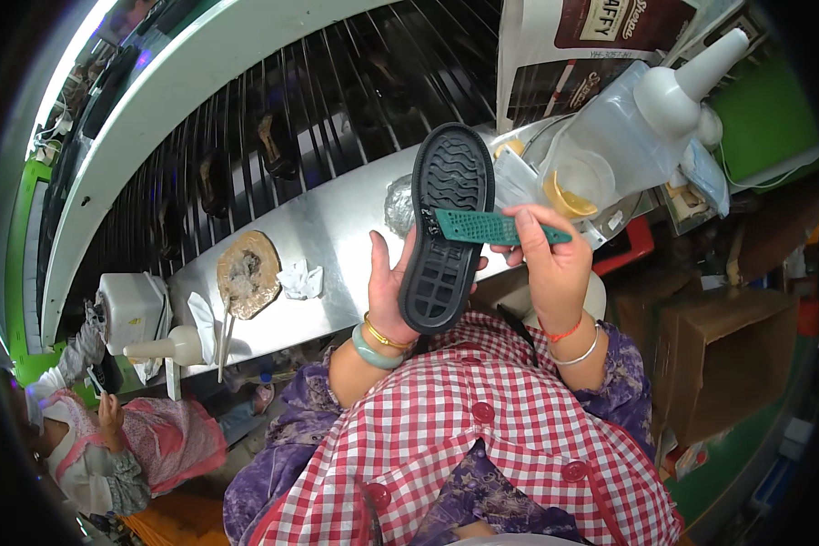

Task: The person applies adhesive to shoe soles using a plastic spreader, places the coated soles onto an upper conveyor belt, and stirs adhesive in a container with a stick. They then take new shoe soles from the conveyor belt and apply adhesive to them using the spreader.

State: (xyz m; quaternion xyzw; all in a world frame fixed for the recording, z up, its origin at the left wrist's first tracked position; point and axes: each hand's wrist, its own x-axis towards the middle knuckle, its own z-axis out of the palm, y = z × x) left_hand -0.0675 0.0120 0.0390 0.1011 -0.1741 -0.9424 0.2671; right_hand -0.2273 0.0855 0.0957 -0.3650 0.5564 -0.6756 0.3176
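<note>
A black shoe sole [441, 278] stands nearly upright in front of me, its treaded, gridded face turned up. My left hand [389, 296] holds it from behind at its left edge, the thumb raised beside it and fingertips showing past the right edge. Between thumb and fingers, my right hand [548, 259] pinches the right end of a flat green perforated strip [482, 227]. This strip lies across the middle of the sole, its left end at small black marks or bits in the sole's waist. Whether it touches the sole there I cannot tell for sure.
Along the metal ledge [314, 223] sit a brown-rimmed dish [246, 282] with a stick, a crumpled white tissue [300, 280] and a large squeeze bottle [610, 127]. Dark rods of a conveyor rack [337, 100] run behind. Cardboard boxes [719, 364] stand right; a co-worker [127, 437] is at lower left.
</note>
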